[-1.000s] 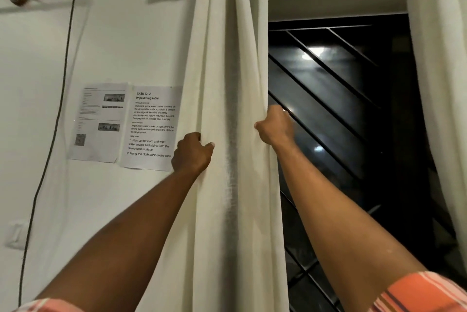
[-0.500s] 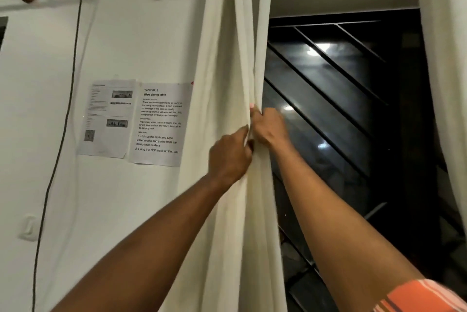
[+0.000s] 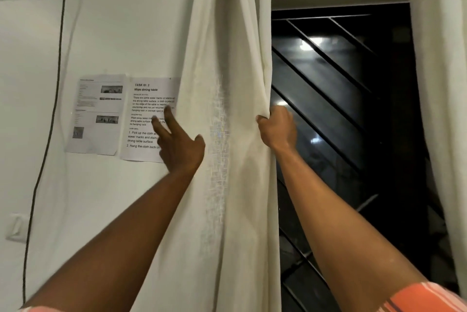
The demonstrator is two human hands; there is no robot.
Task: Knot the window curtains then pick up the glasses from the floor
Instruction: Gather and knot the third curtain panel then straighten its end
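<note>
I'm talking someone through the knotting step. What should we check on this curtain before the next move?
1. Is the right hand gripping the curtain by its edge: ok.
2. Is the left hand holding cloth: not ok, fingers spread, gripping nothing.
3. Cloth gathered into one bunch: not ok, it hangs spread between the hands.
4. Knot tied: not ok, none visible.
5. State of the second curtain on the right: not ok, hangs loose.
6. Whereabouts of the glasses: cannot tell, floor out of view.
</note>
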